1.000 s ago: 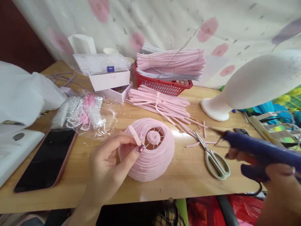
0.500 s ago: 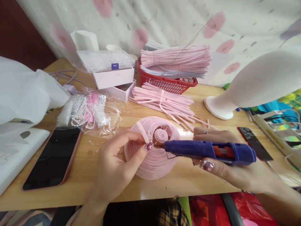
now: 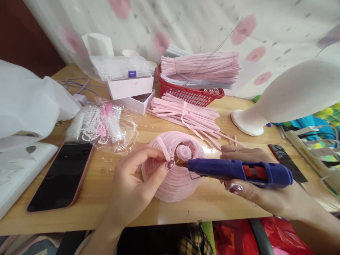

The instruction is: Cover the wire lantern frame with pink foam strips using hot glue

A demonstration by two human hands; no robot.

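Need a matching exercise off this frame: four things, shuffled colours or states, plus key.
Things:
1. glue gun
2. basket
3. pink rounded piece
4. left hand

Matches:
A. pinching a pink strip
B. between the two hands, nearer the table edge than the basket
C. red, holding a pink bundle
D. blue, held in the right hand

Pairs: 1-D, 2-C, 3-B, 4-A

A hand could pass over the light-brown wooden table (image 3: 212, 207), in front of the round pink fuzzy ball (image 3: 180, 189). From the left, the bare left hand (image 3: 139, 177) stands in the way; from the right, the blue plastic glue gun (image 3: 217, 167). Behind the ball, a tied bundle of pink fuzzy stems (image 3: 186, 112) and a red plastic mesh basket (image 3: 191, 97) close the passage.
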